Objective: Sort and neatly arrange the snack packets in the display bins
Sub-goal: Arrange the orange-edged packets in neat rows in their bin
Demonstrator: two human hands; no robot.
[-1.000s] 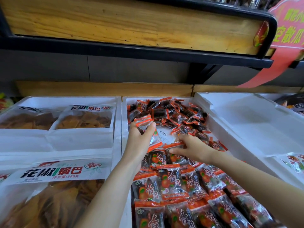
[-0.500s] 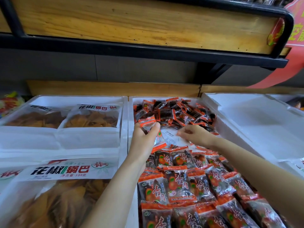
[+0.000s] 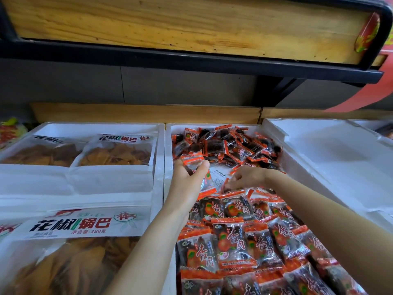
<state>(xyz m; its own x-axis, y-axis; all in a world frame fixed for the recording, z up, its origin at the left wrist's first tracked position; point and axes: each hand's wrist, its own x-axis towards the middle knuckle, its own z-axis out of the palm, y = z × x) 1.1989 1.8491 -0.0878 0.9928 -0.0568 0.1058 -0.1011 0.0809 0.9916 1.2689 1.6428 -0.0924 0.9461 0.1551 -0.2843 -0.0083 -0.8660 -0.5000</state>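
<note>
While the left hand [image 3: 187, 179] has its fingers curled round a few snack packets [image 3: 207, 185] over the middle bin [image 3: 167, 150], the right hand [image 3: 247, 177] dips toward the neat rows [image 3: 231, 241] at 6 o'clock. It's too blurry to tell if it's pinching anything. The loose pile [image 3: 223, 145] is at 12 o'clock.

A shelf [image 3: 191, 24] spans the top of the frame. Below it, the left bin [image 3: 95, 126] holds bags [image 3: 114, 152], and the right bin [image 3: 329, 156] sits at the right edge. In the centre bin [image 3: 168, 150], packets [image 3: 234, 241] lie in rows at the bottom, a pile [image 3: 223, 143] lies behind them, and a slip [image 3: 219, 173] lies between.
</note>
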